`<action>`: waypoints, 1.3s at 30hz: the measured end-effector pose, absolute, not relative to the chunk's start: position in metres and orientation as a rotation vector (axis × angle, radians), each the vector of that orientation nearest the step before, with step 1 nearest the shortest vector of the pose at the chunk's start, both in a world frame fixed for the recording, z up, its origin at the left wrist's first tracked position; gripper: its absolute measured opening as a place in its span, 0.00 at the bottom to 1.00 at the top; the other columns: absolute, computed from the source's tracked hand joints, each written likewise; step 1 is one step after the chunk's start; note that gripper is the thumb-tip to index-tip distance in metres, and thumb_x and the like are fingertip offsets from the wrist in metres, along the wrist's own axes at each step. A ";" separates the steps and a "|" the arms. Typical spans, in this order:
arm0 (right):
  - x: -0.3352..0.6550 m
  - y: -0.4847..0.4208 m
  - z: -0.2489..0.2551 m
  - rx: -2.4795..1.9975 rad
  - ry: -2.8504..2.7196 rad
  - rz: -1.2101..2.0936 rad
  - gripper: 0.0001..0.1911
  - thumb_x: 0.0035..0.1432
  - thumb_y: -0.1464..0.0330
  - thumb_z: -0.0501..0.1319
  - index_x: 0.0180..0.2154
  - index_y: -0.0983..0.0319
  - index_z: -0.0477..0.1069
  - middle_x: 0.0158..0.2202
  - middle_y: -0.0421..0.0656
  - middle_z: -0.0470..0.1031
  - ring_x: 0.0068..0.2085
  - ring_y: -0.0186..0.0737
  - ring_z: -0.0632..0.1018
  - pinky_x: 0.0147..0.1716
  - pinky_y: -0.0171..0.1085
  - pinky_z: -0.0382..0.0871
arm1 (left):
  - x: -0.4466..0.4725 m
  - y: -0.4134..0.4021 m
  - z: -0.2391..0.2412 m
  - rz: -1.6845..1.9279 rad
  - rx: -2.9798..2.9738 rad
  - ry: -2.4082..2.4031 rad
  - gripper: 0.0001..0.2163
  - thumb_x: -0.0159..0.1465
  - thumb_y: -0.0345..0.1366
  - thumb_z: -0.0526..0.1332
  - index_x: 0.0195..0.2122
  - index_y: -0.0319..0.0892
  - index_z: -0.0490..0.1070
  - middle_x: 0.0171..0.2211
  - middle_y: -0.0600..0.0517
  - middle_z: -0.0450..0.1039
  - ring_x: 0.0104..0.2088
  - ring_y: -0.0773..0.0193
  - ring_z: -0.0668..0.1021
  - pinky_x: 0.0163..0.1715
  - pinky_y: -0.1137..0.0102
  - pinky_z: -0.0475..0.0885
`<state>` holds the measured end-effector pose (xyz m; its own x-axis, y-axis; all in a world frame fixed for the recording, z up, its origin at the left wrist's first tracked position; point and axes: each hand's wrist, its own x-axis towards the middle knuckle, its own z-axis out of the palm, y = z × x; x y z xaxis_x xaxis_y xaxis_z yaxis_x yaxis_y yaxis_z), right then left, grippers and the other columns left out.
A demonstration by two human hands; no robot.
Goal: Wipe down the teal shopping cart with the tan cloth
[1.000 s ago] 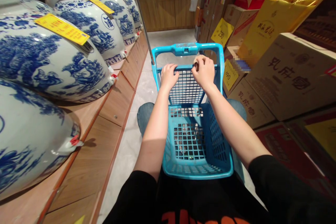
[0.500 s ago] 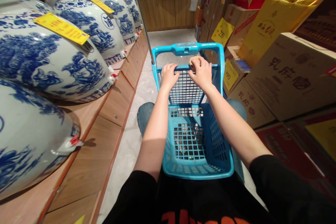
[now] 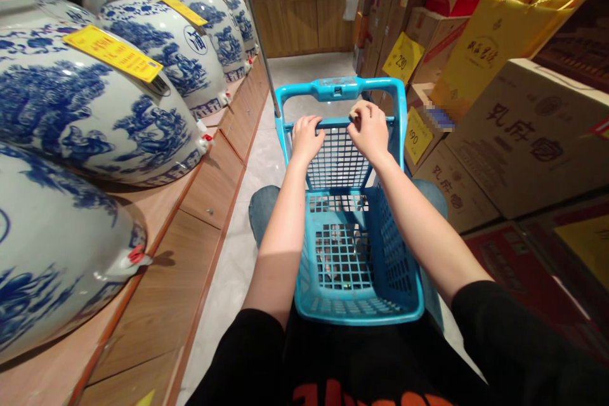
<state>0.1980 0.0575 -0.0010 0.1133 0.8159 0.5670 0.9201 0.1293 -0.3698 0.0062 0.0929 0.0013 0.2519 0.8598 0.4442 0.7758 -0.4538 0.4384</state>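
Note:
A light blue plastic shopping basket (image 3: 361, 292) with mesh walls rests against my lap, its far end pointing down the aisle. My left hand (image 3: 305, 137) is closed over the basket's far crossbar, fingers curled round it. My right hand (image 3: 370, 130) grips the same bar just to the right, fingers wrapped tight. The blue handle (image 3: 339, 89) arches just beyond both hands. The basket looks empty through the mesh.
Big blue-and-white porcelain jars (image 3: 95, 114) with yellow price tags line a wooden shelf (image 3: 190, 222) on the left. Stacked cardboard boxes (image 3: 528, 133) and a yellow carton (image 3: 490, 44) crowd the right. A tiled aisle (image 3: 309, 70) runs ahead to a wooden counter (image 3: 304, 22).
My right hand shifted slightly on the bar, a little left and up, then back. The left hand and the basket stayed put.

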 end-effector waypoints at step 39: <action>0.194 0.062 -0.009 -1.605 -1.934 -0.015 0.50 0.58 0.68 0.62 0.76 0.68 0.43 0.74 0.61 0.59 0.76 0.64 0.57 0.74 0.71 0.41 | 0.032 0.060 0.022 0.938 2.445 1.595 0.22 0.70 0.31 0.56 0.62 0.53 0.75 0.70 0.49 0.68 0.72 0.50 0.65 0.75 0.49 0.55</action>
